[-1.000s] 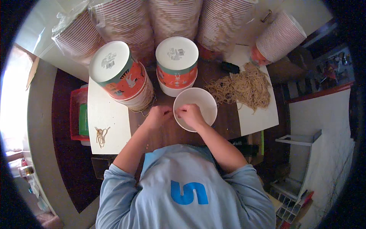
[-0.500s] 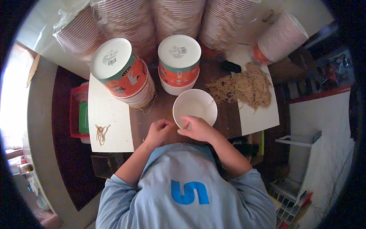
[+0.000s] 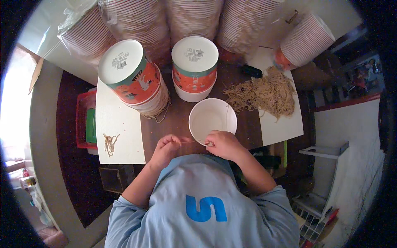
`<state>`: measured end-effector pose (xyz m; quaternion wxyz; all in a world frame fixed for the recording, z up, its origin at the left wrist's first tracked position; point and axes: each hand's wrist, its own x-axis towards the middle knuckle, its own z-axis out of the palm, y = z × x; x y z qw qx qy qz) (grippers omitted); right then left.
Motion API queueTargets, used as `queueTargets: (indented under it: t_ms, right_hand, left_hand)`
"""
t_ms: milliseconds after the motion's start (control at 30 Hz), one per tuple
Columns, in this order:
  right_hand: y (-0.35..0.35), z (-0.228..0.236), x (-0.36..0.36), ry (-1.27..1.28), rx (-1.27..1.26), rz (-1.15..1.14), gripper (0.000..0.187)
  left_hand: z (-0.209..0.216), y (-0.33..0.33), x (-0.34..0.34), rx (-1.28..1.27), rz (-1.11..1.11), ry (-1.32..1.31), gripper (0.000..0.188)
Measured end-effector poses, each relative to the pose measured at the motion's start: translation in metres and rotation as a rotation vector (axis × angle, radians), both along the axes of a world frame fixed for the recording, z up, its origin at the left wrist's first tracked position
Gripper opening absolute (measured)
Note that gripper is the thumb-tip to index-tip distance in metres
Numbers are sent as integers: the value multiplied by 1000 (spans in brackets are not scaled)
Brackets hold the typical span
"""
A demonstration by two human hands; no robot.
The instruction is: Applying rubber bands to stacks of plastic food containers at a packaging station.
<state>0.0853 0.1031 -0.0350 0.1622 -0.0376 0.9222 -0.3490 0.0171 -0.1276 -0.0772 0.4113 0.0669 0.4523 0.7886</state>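
Note:
A white paper bucket stands open end up at the table's near edge, in front of my body. My right hand pinches its near rim, fingers over the edge; the fingertips are partly hidden. My left hand is closed, thumb against fingers, on a thin string that stretches from it to the bucket's near rim. Another stretch of string shows inside the bucket along its right wall. Behind stand two upside-down orange printed buckets with green bands, one centre and one left.
A tangled heap of brown string lies at the right, beside a small black object. Several tall stacks of nested buckets line the back. A few loose string pieces lie at the left. A red bin stands beyond the left edge.
My left hand has drawn slightly left, away from my right hand, with string now stretched between it and the bucket. My right hand has moved right and lower along the rim.

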Motion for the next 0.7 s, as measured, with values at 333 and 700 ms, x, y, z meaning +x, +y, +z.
queueTargets:
  t_ms: [333,700]
  right_hand:
    - [-8,31,-7,285,-77,35,10]
    - [-14,34,-31,273,-270,122,10]
  left_hand:
    - [12,24,2,-279,0,71,13]
    - [13,31,3,-389,34,121,11]
